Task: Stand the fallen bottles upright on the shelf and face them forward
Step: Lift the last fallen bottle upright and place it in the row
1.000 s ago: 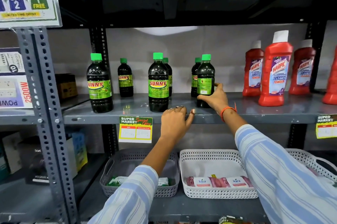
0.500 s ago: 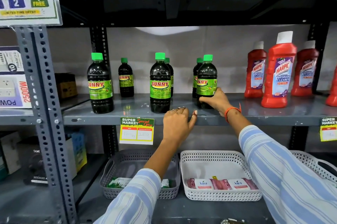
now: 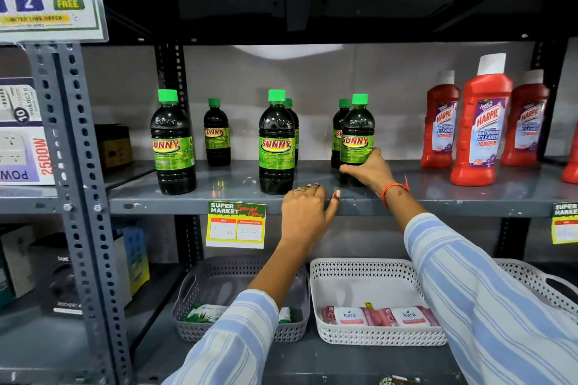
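Toward the shelf's [image 3: 438,193] front edge, the right hand [image 3: 369,170] gripping the rightmost Sunny bottle [image 3: 356,137] has turned its label forward, so facing looks done, while the left hand [image 3: 305,207] rests loosely open on that edge

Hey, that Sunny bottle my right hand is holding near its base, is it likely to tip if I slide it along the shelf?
Probably a little tippy: the Sunny bottle is tall and narrow, though the right hand holds it low. It looks full of dark liquid, so likely heavy for its size and fairly steady. The grey shelf looks smooth and glossy, so it should slide rather than catch.
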`<state>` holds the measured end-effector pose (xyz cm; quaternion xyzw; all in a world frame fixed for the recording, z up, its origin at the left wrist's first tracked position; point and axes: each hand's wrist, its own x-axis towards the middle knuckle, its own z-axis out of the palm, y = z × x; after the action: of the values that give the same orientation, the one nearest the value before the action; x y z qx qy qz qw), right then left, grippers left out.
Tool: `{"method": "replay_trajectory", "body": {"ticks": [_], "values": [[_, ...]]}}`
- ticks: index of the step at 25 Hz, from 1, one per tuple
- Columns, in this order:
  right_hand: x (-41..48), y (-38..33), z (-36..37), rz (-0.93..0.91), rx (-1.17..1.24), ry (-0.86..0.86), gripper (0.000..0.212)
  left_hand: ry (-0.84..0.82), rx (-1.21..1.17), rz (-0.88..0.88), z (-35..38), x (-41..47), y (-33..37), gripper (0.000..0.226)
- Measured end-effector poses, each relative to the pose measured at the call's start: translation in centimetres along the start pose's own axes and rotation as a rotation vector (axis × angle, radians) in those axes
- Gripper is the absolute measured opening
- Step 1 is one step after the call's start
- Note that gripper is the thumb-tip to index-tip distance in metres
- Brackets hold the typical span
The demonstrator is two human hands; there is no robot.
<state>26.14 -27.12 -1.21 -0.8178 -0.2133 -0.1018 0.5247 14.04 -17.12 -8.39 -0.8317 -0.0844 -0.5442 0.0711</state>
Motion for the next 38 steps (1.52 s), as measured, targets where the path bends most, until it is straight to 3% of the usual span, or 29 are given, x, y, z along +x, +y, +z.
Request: {"method": "replay_trajectory", "body": {"ticks": [4,11,22,26,30,38], "values": [[0.0,0.0,-0.2,-0.03,-0.047,0.024,0.089,-0.017,-0.012,-0.006,0.0,0.1,0.0,0.047],[-0.8,0.5,-0.9,-0.044,-0.032,-0.004,0.07,-0.027,-0.027,-0.005,0.0,-0.1,0.0,0.048],[-3.6,1.0,-3.4,-0.123,-0.039,-0.035,0.071,-0.025,-0.038,-0.017,0.1,0.2,0.2,0.049],[-4.0,0.3,-5.0,-0.035,0.217,-0.12,0.087,-0.304,-0.1,-0.146,-0.2,1.9,1.5,0.056],[-4.7,0.6,-5.8,-0.094,-0.007,-0.233,0.071,-0.544,-0.369,-0.327,-0.4,4.7,3.5,0.052],[-5.1,1.7,-7.4,-0.185,-0.201,-0.27,0.06,-0.54,-0.45,-0.397,-0.3,5.3,4.5,0.049]]}}
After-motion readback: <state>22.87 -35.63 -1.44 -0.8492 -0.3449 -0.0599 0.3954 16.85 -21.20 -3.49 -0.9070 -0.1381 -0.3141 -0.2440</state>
